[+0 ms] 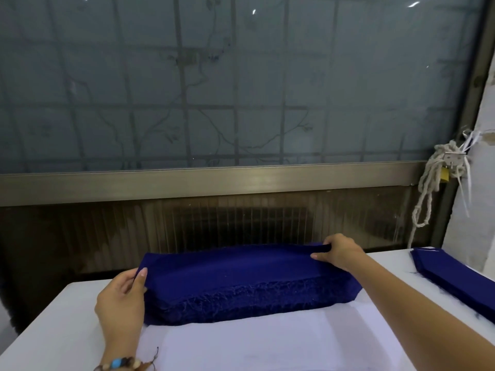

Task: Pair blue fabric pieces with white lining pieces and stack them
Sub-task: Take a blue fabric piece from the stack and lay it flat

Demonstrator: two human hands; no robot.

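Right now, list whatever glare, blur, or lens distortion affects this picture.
Head view: small glare streaks on the window glass near the top edge; the wide lens slants the metal rail and splays the table edges; light is soft, no hard shadows; the white lining barely separates from the white table; the blue fabric stack, left hand and right hand look sharp.

A single wide-angle camera rides on the person's head and looks forward and down across the desk (67, 330). It sits close: both forearms enter from the bottom edge, and the hands, left (120, 298) and right (340, 251), meet the blue fabric stack (241, 279) in the lower middle of the picture. Behind the stack the lens squarely faces a frosted window (241, 89), which fills the upper half. Right of the stack, a second blue pile (455, 279) is cut by the picture's edge.
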